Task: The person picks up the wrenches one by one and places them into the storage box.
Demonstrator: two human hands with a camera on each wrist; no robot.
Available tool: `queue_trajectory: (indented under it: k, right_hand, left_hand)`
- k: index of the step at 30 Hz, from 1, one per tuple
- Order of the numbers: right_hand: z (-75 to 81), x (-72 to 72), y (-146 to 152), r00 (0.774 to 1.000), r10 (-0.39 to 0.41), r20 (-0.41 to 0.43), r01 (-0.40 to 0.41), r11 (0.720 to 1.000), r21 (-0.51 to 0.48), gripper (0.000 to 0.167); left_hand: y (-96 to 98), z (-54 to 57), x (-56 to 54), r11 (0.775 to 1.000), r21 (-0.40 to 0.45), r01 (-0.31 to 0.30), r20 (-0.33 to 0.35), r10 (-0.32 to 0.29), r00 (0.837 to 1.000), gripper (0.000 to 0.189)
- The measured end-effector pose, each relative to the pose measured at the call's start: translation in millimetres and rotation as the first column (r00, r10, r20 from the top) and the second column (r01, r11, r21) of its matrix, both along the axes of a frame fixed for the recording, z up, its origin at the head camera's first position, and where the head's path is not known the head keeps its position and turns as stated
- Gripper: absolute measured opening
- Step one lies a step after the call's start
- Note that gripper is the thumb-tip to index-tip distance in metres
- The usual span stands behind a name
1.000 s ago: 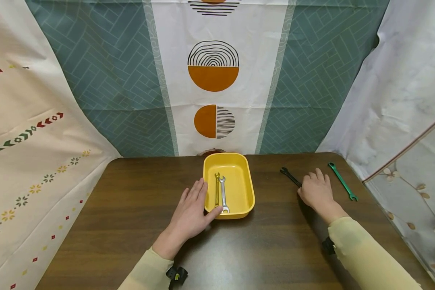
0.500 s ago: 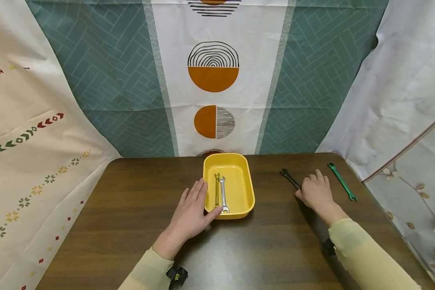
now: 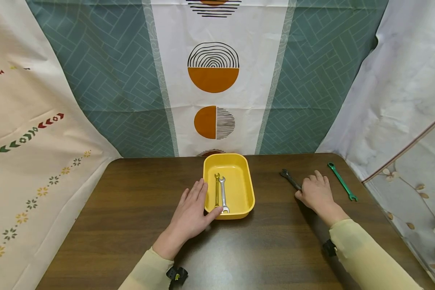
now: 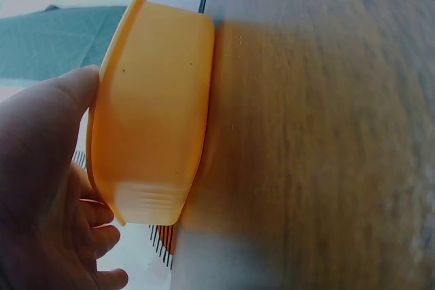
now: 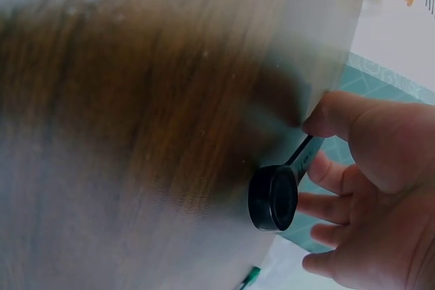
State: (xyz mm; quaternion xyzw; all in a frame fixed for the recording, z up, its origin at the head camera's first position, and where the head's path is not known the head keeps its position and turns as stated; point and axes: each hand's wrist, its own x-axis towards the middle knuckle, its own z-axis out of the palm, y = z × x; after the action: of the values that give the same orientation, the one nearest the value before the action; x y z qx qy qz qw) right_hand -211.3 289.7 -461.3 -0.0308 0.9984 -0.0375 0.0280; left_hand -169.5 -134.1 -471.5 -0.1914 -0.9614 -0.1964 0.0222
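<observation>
My left hand (image 3: 190, 211) rests on the left front rim of a yellow tray (image 3: 241, 189), fingers extended and thumb across the near corner. In the left wrist view the thumb lies on the rim of the tray (image 4: 153, 100). Inside the tray lie a gold wrench (image 3: 217, 189) and a silver wrench (image 3: 223, 194), side by side. At the right, my right hand (image 3: 316, 195) pinches a black combination wrench (image 3: 291, 179) between thumb and fingers. Its open end points to the far left; its ring end (image 5: 275, 198) shows below the fingers in the right wrist view.
A green wrench (image 3: 342, 181) lies on the brown table (image 3: 130, 225) to the right of my right hand, near the table's right edge. Patterned cloths (image 3: 130, 80) hang behind the table and along both sides.
My right thumb has shifted slightly left and the black wrench has turned a little in the grip. The left hand, the tray and the other wrenches stay put.
</observation>
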Motion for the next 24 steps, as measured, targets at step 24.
queue_trajectory:
  k: [24]
  right_hand:
    - [-4.0, 6.2, -11, 0.988, 0.135, -0.076, -0.135, 0.991, 0.006, 0.032]
  left_hand:
    - [1.6, -3.2, 0.5, 1.0, -0.003, -0.01, 0.006, 0.01, 1.0, 0.104]
